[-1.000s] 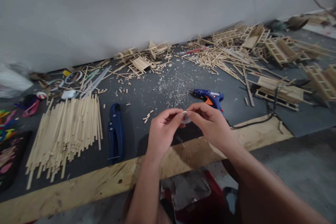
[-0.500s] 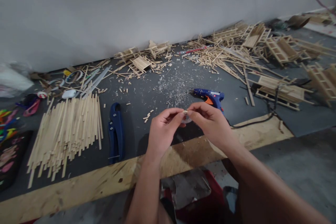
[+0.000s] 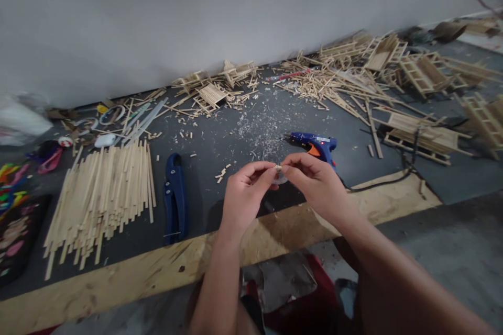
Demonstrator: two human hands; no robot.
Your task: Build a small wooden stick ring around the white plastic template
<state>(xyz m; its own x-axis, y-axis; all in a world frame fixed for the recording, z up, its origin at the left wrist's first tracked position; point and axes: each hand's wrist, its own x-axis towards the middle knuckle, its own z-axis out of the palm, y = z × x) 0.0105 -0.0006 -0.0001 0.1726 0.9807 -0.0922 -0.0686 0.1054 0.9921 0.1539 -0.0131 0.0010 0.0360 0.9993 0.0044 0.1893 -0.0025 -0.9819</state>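
My left hand (image 3: 248,188) and my right hand (image 3: 314,180) meet fingertip to fingertip above the dark table (image 3: 212,141). Between both pinches is a small pale wooden piece (image 3: 279,168), mostly covered by the fingers. Just under the fingertips a clear round object (image 3: 280,179) shows in part; whether it is held is hard to tell. Behind my right hand lies a blue glue gun (image 3: 314,142) with an orange trigger and a small red light. A blue cutter (image 3: 175,196) rests to the left of my left hand.
Many thin wooden sticks (image 3: 106,193) lie at the left. Small wooden models (image 3: 420,133) and loose sticks fill the back and right. A black cord (image 3: 369,187) runs from the glue gun to the right. A dark patterned case (image 3: 19,235) sits far left.
The whole view has shifted very slightly. Both hands keep the same pinch on the small wooden piece.
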